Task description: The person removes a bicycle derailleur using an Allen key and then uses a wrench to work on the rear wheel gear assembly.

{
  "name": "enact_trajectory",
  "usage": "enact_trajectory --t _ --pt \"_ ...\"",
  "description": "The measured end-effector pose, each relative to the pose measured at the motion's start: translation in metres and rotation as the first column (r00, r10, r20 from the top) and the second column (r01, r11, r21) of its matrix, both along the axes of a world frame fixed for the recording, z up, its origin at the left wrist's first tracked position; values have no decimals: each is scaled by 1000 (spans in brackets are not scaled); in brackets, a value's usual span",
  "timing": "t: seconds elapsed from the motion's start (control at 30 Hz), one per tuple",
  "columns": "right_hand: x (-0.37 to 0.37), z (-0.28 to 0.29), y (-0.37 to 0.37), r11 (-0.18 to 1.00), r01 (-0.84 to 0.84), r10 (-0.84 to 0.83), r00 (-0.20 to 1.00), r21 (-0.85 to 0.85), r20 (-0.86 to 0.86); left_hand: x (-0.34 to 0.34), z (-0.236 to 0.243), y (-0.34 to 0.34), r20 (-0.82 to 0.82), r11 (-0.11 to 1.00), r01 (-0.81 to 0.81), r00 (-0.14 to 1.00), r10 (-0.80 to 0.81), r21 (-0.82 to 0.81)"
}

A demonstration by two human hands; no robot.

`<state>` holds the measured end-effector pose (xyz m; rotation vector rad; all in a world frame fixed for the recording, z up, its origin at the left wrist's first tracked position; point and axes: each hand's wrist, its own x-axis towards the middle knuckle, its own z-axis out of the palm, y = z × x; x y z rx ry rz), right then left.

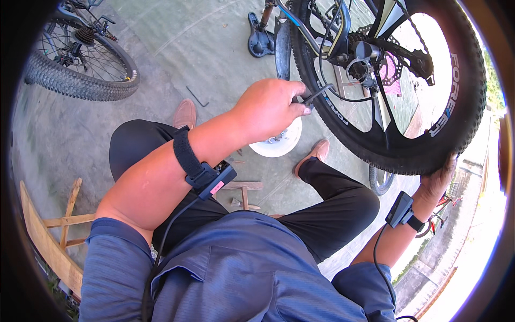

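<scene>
A bicycle's rear wheel [390, 160], with black spokes, a chunky tyre, sprockets and disc rotors, fills the upper right. My left hand [268, 107] pinches a dark L-shaped hex key [320, 91] beside the tyre's left side, under a hanging black cable. My right hand [437, 177] grips the bottom of the tyre from the right, its fingers partly hidden behind it. Behind my left hand, a white bowl [259, 147] of small metal parts sits on the floor between my feet. A round metal clamp-like part [358, 70] shows near the wheel's hub, its details hard to make out.
Another bicycle wheel [107, 88] is at upper left. A black saddle [258, 43] and another hex key [196, 96] lie on the concrete floor [171, 64]. Wooden pieces [48, 241] are at lower left and between my legs. More bicycles [382, 185] show behind at right.
</scene>
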<state>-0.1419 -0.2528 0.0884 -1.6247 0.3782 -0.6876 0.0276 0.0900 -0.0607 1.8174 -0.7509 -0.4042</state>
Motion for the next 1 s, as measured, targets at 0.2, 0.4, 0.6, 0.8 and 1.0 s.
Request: enact_trajectory --t 0.2,0.4,0.6,0.8,1.0 --pt "2 1 4 1000 8 -8 1000 -9 -7 -3 2 -30 -643 968 -77 760 -98 -238" --pt "1 1 2 1000 28 -28 1000 -3 -4 5 -6 -52 -559 961 -146 829 -10 -234" --pt "0 1 2 1000 7 -6 1000 8 -17 7 -19 -67 -279 963 -171 954 109 -207" --pt "-2 0 1 999 -18 18 1000 38 -17 11 -20 -70 38 953 -252 964 262 -170" --pt "-3 -1 0 999 0 0 1000 41 5 20 -27 -73 279 938 -266 904 323 -221"
